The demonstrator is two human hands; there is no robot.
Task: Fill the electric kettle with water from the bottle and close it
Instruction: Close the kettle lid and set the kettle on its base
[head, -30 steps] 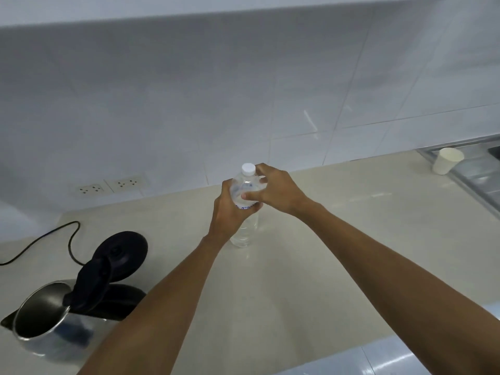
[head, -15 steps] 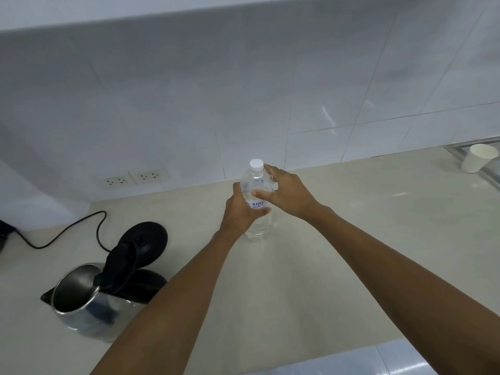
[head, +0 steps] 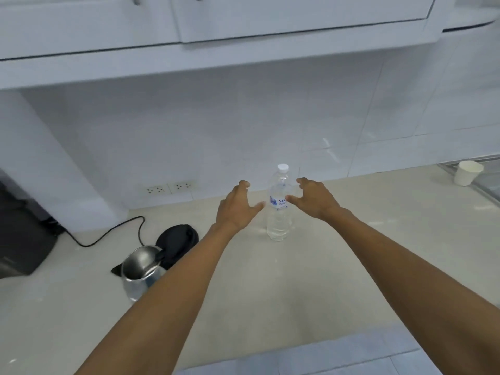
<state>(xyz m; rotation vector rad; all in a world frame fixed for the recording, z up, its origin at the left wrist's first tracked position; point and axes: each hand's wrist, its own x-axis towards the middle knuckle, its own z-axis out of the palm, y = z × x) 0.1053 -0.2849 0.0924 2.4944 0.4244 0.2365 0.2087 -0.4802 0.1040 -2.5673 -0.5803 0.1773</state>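
A clear plastic water bottle [head: 279,212] with a white cap stands upright on the beige counter [head: 351,266]. My left hand [head: 238,207] hovers just left of it, fingers spread, not touching. My right hand [head: 313,197] hovers just right of it, fingers apart, its fingertips close to the label. The steel electric kettle [head: 140,272] stands at the lower left with its black lid [head: 176,243] flipped up and the inside showing; my left forearm crosses part of its body.
A black power cord [head: 108,234] runs from the kettle's base to the left, past a dark object [head: 21,239] at the counter's left end. Two wall sockets [head: 170,188] sit behind. A white paper cup [head: 468,173] stands by the sink edge at far right. Cabinets hang overhead.
Both hands have let go of the bottle and drawn apart to its sides. The camera has tilted up and back, showing more of the cabinets.
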